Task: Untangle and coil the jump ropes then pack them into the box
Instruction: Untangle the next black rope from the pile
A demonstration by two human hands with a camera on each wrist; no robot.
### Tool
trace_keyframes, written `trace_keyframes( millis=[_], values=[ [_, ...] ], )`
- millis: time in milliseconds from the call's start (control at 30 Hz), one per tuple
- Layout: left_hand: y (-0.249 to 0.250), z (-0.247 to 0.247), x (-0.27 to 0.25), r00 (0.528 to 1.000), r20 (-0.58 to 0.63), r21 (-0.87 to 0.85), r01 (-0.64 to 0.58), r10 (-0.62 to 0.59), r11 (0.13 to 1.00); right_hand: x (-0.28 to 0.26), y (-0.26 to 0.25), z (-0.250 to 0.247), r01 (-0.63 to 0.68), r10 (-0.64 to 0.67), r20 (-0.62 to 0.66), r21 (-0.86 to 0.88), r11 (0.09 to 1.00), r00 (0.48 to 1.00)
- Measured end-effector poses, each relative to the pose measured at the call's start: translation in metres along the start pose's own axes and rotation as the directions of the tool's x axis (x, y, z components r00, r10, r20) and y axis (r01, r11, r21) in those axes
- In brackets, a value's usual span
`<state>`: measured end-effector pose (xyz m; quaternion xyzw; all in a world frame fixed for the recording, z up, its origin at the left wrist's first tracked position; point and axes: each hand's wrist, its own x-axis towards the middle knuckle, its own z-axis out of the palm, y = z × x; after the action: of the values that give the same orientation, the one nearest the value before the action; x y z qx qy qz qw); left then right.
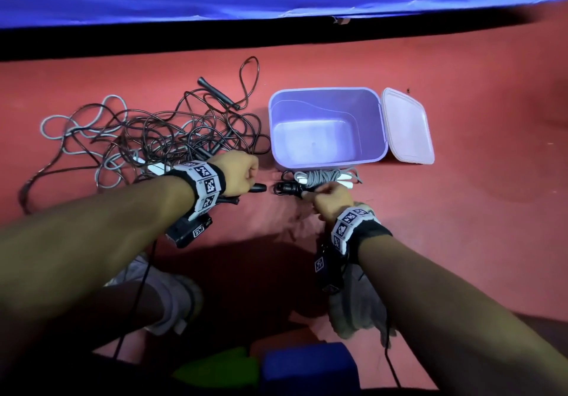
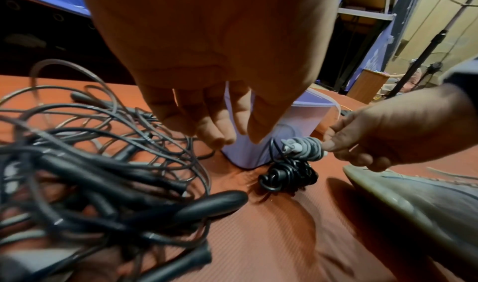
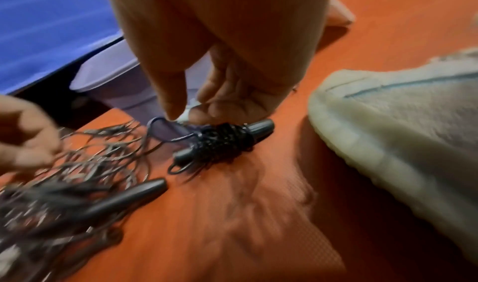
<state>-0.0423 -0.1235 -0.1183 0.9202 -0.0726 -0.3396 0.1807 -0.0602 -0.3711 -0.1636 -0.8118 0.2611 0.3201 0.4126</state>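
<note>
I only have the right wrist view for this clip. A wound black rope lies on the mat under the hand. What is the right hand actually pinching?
Observer: A wound grey rope. The right hand pinches its end, just above the black rope.
Operator: Is anything packed in the box yet?
Observer: No. The head view shows the box empty.
Operator: Where is its lid?
Observer: The lid is off, at the box's right side.
</note>
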Motion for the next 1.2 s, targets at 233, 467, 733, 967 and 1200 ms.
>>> trace_keyframes(
  millis=[233, 467, 733, 967, 1200],
  values=[
    [-0.044, 0.015, -0.022, 0.993, -0.055, -0.007, 0.101, -0.101, 0.995, -0.023, -0.052, 0.060, 0.275, -0.224, 0.258, -0.182, 0.944, 0.940],
    [-0.078, 0.041, -0.035, 0.992, 0.009, 0.054, 0.123, -0.123, 0.991, -0.023, -0.083, 0.098, 0.451, -0.288, 0.364, -0.532, 0.717, 0.886],
    [-0.095, 0.056, -0.033, 0.993, -0.086, 0.015, 0.083, -0.081, 0.996, -0.018, -0.091, 0.121, 0.549, -0.306, 0.457, -0.731, 0.405, 0.835],
    [-0.098, 0.042, -0.048, 0.957, -0.258, -0.025, 0.134, -0.135, 0.991, -0.021, -0.106, 0.121, 0.591, -0.315, 0.501, -0.708, 0.386, 0.806],
    [-0.083, -0.018, -0.078, 0.876, -0.458, 0.018, 0.176, -0.148, 0.984, -0.052, -0.150, 0.099, 0.667, -0.421, 0.521, -0.634, 0.392, 0.742]
  ],
)
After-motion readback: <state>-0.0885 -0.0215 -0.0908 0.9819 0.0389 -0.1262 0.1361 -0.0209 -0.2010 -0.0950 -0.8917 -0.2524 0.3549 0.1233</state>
